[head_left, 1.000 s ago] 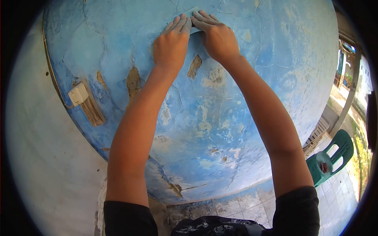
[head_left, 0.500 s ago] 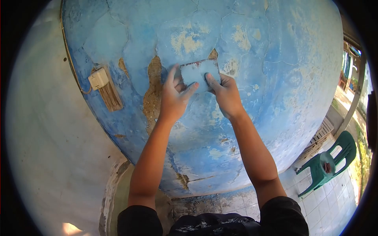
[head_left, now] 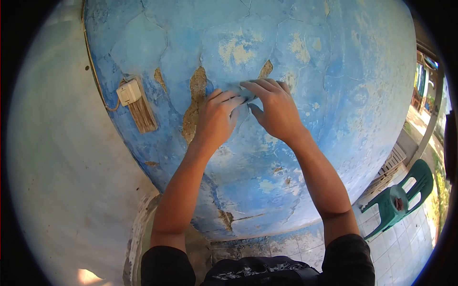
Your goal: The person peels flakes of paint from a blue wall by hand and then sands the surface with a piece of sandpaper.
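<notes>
A small piece of sandpaper [head_left: 247, 93], coated in pale blue dust, is held in front of the blue wall [head_left: 353, 119]. My left hand [head_left: 215, 117] grips its left side, fingers over the top and thumb below. From the right, my right hand [head_left: 276, 106] has its fingers curled over the sheet, with the thumb underneath. Most of the sandpaper is hidden by my fingers, and it looks bent or folded. Dust whitens the fingertips of both hands. Behind them the wall is cracked and peeling, with a long patch of exposed brown plaster [head_left: 195, 100] beside my left hand.
A white switch [head_left: 129, 92] on a wooden block [head_left: 143, 117] is fixed to the wall at left, with a cable beside it. A pale side wall [head_left: 57, 157] adjoins it. At lower right a green plastic chair [head_left: 384, 209] carrying a container stands on white tiles.
The sandpaper was spread flat facing me, with both thumbs on its front. Now my fingers have come over its top, thumbs are below, and it appears bent. The view has shifted slightly.
</notes>
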A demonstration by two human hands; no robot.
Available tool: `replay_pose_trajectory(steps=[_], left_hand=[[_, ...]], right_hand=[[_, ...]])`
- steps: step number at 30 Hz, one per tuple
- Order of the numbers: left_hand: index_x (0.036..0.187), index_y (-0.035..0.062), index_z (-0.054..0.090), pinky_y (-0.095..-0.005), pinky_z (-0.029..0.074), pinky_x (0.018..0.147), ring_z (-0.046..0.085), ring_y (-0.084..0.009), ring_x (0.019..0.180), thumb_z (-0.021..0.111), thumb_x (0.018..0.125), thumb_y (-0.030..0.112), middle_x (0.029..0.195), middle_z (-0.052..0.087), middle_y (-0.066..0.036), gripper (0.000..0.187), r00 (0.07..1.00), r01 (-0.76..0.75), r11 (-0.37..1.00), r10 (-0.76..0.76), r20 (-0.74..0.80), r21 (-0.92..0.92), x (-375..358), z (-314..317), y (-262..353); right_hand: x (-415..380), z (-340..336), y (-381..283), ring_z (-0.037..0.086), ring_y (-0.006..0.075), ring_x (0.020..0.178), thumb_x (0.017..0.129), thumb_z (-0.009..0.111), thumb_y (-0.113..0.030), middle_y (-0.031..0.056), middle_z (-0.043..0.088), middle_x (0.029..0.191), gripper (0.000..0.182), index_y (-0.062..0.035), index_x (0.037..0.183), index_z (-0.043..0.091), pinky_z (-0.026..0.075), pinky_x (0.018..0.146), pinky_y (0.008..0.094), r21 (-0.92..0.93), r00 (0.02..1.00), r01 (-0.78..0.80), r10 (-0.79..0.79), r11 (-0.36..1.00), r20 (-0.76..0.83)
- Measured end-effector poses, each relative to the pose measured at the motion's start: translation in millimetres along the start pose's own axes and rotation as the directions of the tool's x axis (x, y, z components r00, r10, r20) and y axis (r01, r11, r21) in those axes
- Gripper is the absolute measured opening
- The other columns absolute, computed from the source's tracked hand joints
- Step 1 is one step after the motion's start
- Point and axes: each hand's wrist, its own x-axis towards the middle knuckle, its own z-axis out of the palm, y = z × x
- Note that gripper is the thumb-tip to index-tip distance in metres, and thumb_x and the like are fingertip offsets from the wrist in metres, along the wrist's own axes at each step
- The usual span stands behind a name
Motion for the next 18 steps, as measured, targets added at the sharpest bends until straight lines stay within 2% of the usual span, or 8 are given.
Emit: replay_pose_trajectory(steps=[2, 4, 7, 8, 10, 14, 16, 18], left_hand=[[0.110, 0.0032, 0.082, -0.0422, 0.054, 0.088, 0.066, -0.0279, 0.103, 0.075, 0.088, -0.002, 0.107, 0.078, -0.009, 0.023, 1.000, -0.030, 0.995, 0.029, 0.011, 0.096, 12.1, -4.4, 2.5], [0.113, 0.0041, 0.083, -0.0416, 0.054, 0.095, 0.066, -0.0253, 0.111, 0.075, 0.087, -0.002, 0.115, 0.079, -0.007, 0.028, 0.998, -0.056, 0.980, 0.052, 0.028, 0.189, 21.5, -3.8, 2.1], [0.116, 0.0027, 0.082, -0.0397, 0.052, 0.103, 0.065, -0.0217, 0.122, 0.074, 0.089, 0.001, 0.125, 0.079, -0.006, 0.028, 0.989, -0.128, 0.923, 0.147, -0.025, 0.364, 41.4, 1.2, -1.7], [0.116, 0.0014, 0.082, -0.0395, 0.052, 0.105, 0.066, -0.0220, 0.125, 0.073, 0.090, 0.003, 0.127, 0.079, -0.007, 0.027, 0.982, -0.135, 0.887, 0.181, -0.062, 0.441, 47.9, 1.6, -1.4], [0.116, 0.0002, 0.081, -0.0392, 0.051, 0.107, 0.066, -0.0222, 0.129, 0.072, 0.091, 0.004, 0.129, 0.079, -0.007, 0.027, 0.970, -0.138, 0.848, 0.219, -0.101, 0.511, 60.3, 3.2, -1.2], [0.119, -0.0003, 0.080, -0.0392, 0.050, 0.112, 0.067, -0.0248, 0.133, 0.071, 0.093, 0.007, 0.131, 0.078, -0.012, 0.028, 0.957, -0.123, 0.818, 0.249, -0.152, 0.562, 75.9, 10.8, -3.7], [0.121, -0.0008, 0.080, -0.0397, 0.050, 0.114, 0.068, -0.0259, 0.133, 0.070, 0.093, 0.007, 0.132, 0.078, -0.014, 0.030, 0.957, -0.119, 0.816, 0.246, -0.153, 0.566, 81.4, 12.6, -5.3], [0.127, -0.0008, 0.078, -0.0397, 0.048, 0.117, 0.066, -0.0270, 0.137, 0.069, 0.095, 0.007, 0.134, 0.077, -0.014, 0.034, 0.984, -0.094, 0.843, 0.159, -0.080, 0.530, 82.9, 18.1, -9.6]], right_hand=[[14.4, -4.4, 6.0, 0.072, 0.0371, 0.112, 0.084, 0.082, 0.000, 0.0150, 0.079, 0.112, 0.044, -0.0060, 0.127, 0.076, 0.056, 0.098, 0.0466, -0.102, 0.992, 0.026, -0.013, 0.994, 0.127], [31.3, -9.0, 5.9, 0.075, 0.0289, 0.100, 0.089, 0.074, -0.009, 0.0118, 0.080, 0.099, 0.011, -0.0034, 0.097, 0.078, 0.058, 0.092, 0.0419, -0.412, 0.925, 0.004, 0.153, 0.911, 0.348], [47.4, -10.5, 10.2, 0.076, 0.0269, 0.097, 0.092, 0.070, -0.012, 0.0111, 0.079, 0.096, 0.012, -0.0033, 0.087, 0.075, 0.059, 0.089, 0.0389, -0.508, 0.963, 0.081, 0.064, 0.857, 0.262], [51.8, -9.2, 13.8, 0.076, 0.0269, 0.097, 0.092, 0.070, -0.012, 0.0111, 0.079, 0.096, 0.012, -0.0033, 0.087, 0.075, 0.059, 0.089, 0.0389, -0.514, 0.964, 0.081, 0.065, 0.854, 0.259], [59.0, -7.1, 20.2, 0.076, 0.0251, 0.099, 0.092, 0.069, -0.009, 0.0098, 0.079, 0.097, 0.012, -0.0032, 0.095, 0.078, 0.059, 0.086, 0.0378, -0.511, 0.978, 0.183, -0.208, 0.840, 0.007], [67.8, -6.0, 27.2, 0.076, 0.0250, 0.107, 0.094, 0.067, -0.009, 0.0094, 0.080, 0.105, 0.019, -0.0009, 0.107, 0.079, 0.061, 0.088, 0.0384, -0.551, 0.954, 0.174, -0.279, 0.816, -0.112], [69.1, 1.4, 39.1, 0.073, 0.0256, 0.124, 0.096, 0.067, -0.009, 0.0115, 0.078, 0.122, 0.031, 0.0010, 0.124, 0.076, 0.062, 0.097, 0.0375, -0.507, 0.963, 0.139, -0.235, 0.851, -0.130], [68.7, 10.1, 51.0, 0.070, 0.0261, 0.131, 0.096, 0.066, -0.009, 0.0129, 0.076, 0.131, 0.034, 0.0013, 0.128, 0.074, 0.061, 0.102, 0.0371, -0.505, 0.974, 0.139, -0.210, 0.852, -0.086]])
